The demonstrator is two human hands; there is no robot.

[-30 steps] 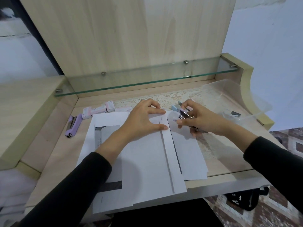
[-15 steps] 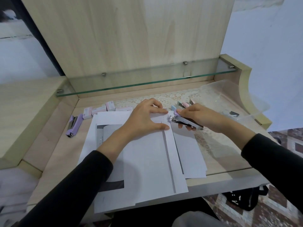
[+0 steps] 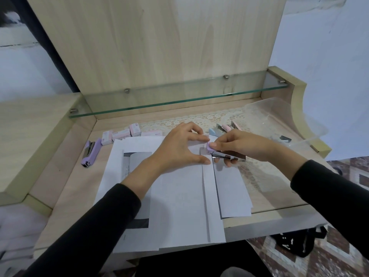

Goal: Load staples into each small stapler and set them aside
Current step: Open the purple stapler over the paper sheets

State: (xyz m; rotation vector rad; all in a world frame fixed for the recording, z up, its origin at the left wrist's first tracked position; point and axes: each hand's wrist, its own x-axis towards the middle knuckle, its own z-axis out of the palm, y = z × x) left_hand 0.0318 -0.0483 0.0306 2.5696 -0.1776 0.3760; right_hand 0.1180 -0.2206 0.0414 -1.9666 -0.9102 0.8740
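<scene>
Here the left hand (image 3: 179,148) lies on the sheets of paper (image 3: 179,196) in the middle of the bench (image 3: 60,166), its fingers spread and holding nothing. The forefinger and thumb press the paper down at either side of the spot where a small stapler (image 3: 225,154) meets the edge of the top sheet. The right hand (image 3: 239,146) grips that stapler, with the thumb pressed on its lilac front end and the other fingers curled round the shiny metal body underneath. The stapler points left, with its nose over the right edge of the folded sheet and just beside the left hand's fingertips. Whether its mouth has closed on the paper cannot be told. A purple stapler (image 3: 90,149) lies by itself at the left of the bench, well apart from the hands. Near it, along the far edge of the paper, sit several small staple boxes (image 3: 123,133) in pink and white. Behind the right hand a blue stapler (image 3: 216,131) and two pink staplers (image 3: 229,126) lie close together on a lace mat (image 3: 199,118). A clear plastic tub (image 3: 279,116) stands at the far right corner with a small dark item inside, too blurred to name. A glass shelf (image 3: 179,96) runs across the back above the bench. A black bag (image 3: 295,242) lies on the patterned floor at lower right.
</scene>
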